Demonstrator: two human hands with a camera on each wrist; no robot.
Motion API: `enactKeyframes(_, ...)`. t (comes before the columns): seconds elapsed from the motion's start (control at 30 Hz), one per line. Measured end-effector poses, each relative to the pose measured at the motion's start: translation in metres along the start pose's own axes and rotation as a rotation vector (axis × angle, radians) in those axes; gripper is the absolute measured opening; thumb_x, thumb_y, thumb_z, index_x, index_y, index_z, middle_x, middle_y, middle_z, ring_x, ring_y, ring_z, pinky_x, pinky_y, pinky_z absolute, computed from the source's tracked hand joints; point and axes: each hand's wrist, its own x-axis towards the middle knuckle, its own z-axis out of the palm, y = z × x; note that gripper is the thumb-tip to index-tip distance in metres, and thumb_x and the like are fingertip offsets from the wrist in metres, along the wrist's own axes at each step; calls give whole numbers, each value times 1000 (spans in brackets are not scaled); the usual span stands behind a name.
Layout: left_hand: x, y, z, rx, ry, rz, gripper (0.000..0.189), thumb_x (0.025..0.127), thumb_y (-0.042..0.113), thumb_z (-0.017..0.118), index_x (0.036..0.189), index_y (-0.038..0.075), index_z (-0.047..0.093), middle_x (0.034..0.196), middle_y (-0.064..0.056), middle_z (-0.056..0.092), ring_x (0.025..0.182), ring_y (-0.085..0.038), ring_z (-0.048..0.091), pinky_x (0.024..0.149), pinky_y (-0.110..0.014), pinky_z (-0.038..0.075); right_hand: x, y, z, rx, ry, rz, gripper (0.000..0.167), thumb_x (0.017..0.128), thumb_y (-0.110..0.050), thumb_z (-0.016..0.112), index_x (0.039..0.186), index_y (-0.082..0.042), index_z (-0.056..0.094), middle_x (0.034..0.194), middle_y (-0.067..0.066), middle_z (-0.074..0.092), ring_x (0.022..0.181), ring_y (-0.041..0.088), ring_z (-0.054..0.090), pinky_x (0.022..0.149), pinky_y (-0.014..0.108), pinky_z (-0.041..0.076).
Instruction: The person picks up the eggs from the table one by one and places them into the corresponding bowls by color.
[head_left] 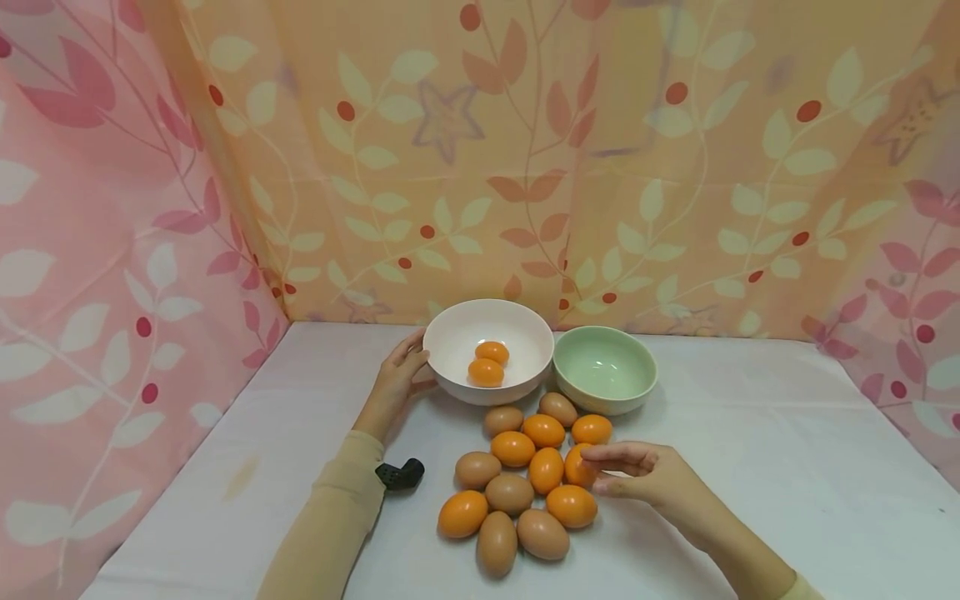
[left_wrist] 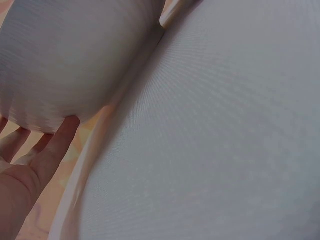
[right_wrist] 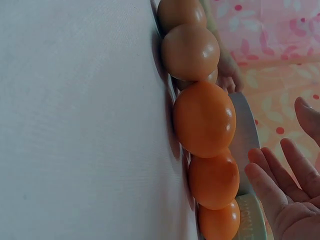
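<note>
The left hand [head_left: 399,375] rests against the left side of a white bowl [head_left: 450,333]; in the left wrist view, its fingertips touch the outer wall of the bowl [left_wrist: 75,60]. Two glossy orange eggs [head_left: 486,372] lie inside that bowl. In front of it, brown eggs [head_left: 510,494] and orange eggs [head_left: 547,471] are spread in a loose cluster on the table. Over the cluster's right edge, the right hand [head_left: 652,479] has its thumb and fingers apart, overlapping an orange egg [head_left: 577,467]. The right wrist view shows this hand [right_wrist: 290,195] holding nothing, beside the row of eggs [right_wrist: 205,120].
A pale green bowl [head_left: 604,367] stands right beside the white one, its inside bare. The white-covered table [head_left: 787,467] meets floral curtains [head_left: 525,167] at the back and sides. A small black object [head_left: 401,474] sits by the left sleeve [head_left: 330,517].
</note>
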Motion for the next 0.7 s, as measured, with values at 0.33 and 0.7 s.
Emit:
enactKeyframes(0.33,0,-1,0,-11,5,-5,51,102,15,49,152,17,40,161,-6,36,136,-27,46,97,-50,53,2,5,4,-7,-67,22,46,88,-17,74,127,5,62,131,19,65,110,0,64,89,20,54)
enactKeyframes(0.7,1,-1,0,-17,-5,3,52,102,15,48,153,15,39,161,-6,35,137,-29,45,93,-45,56,3,8,5,-14,-77,21,48,86,-16,76,127,5,63,131,21,64,111,0,64,90,21,55)
